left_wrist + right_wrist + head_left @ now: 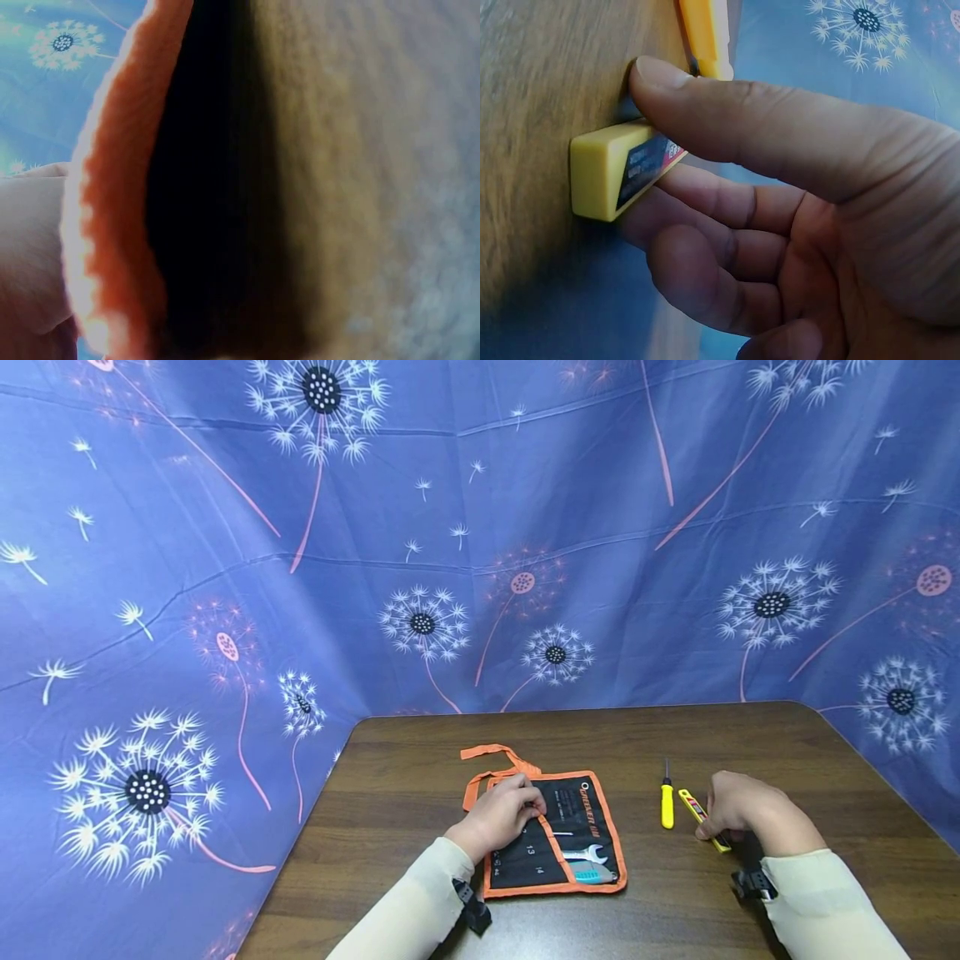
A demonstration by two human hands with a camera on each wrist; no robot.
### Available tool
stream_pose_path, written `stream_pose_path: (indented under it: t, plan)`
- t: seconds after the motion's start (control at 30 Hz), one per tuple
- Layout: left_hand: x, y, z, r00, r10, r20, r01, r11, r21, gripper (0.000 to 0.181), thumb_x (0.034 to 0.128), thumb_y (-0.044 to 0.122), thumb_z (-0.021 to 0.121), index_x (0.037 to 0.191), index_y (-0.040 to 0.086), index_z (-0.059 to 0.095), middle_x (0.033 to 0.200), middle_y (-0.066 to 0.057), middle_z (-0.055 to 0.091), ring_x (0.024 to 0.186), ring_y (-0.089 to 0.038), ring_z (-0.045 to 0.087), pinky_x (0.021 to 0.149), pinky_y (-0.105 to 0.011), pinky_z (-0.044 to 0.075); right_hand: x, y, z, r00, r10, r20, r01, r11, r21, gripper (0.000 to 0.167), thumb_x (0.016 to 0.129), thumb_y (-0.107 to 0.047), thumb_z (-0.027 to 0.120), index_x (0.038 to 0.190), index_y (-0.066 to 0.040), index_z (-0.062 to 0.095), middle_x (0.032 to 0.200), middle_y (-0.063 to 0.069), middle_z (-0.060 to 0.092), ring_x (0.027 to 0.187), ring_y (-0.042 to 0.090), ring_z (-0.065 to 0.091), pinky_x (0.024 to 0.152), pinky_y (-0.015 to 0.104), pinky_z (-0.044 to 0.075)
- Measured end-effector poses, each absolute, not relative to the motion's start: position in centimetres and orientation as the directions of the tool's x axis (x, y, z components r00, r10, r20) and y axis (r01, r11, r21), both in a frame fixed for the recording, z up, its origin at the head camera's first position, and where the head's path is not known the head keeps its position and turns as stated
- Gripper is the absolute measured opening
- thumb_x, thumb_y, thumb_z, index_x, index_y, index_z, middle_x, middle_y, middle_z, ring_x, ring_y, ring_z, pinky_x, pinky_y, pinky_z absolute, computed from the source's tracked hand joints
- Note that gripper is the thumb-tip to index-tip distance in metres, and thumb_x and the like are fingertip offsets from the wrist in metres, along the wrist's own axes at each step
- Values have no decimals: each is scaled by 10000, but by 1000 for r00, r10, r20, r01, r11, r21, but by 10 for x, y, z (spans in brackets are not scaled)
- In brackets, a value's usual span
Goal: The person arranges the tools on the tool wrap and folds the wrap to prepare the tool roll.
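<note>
A black tool pouch (517, 864) with orange edging lies flat on the table. My left hand (504, 814) pinches the orange trim of its pocket at the upper end. In the left wrist view the orange edging (124, 202) stands close, with dark fabric beside it. A wrench (587, 854) and a teal-handled tool (592, 872) poke out of the pocket. On the right, my right hand (746, 810) grips a slim yellow bar (693, 807) with a dark label, thumb on one side and fingers on the other. The bar's end (592, 180) still lies against the table.
A yellow-handled screwdriver (667, 806) lies left of the bar, its tip pointing to the back. Orange tie straps (498, 760) trail behind the pouch. The brown table (420, 752) ends at a blue dandelion-print cloth (480, 635).
</note>
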State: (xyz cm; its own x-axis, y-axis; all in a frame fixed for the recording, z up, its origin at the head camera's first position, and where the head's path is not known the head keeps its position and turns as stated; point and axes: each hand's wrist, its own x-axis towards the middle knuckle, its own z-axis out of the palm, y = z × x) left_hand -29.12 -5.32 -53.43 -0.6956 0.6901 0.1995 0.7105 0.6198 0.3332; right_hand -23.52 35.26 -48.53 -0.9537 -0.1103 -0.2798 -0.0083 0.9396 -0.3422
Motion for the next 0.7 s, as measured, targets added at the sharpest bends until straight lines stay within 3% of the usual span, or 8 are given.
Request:
stream_pose_path:
  t: [0.33,0.7]
  plan:
    - [-290,-53,-537,-701,686,194,705,626,333,81,1048,259,658,1024,316,710,962,137,499,800,-13,483,700,-201,456,-237,356,-488,-948,-89,-305,31,928,-370,268,743,-200,896,648,-110,662,583,20,628,540,165,612,521,315,453]
    - [-291,-53,-535,-703,683,196,703,628,333,88,1049,255,658,1024,322,709,965,130,498,812,-27,485,708,-210,458,-241,362,-482,-981,-42,-191,36,920,-390,209,751,-222,800,640,-162,633,606,-43,558,578,168,508,529,325,361]
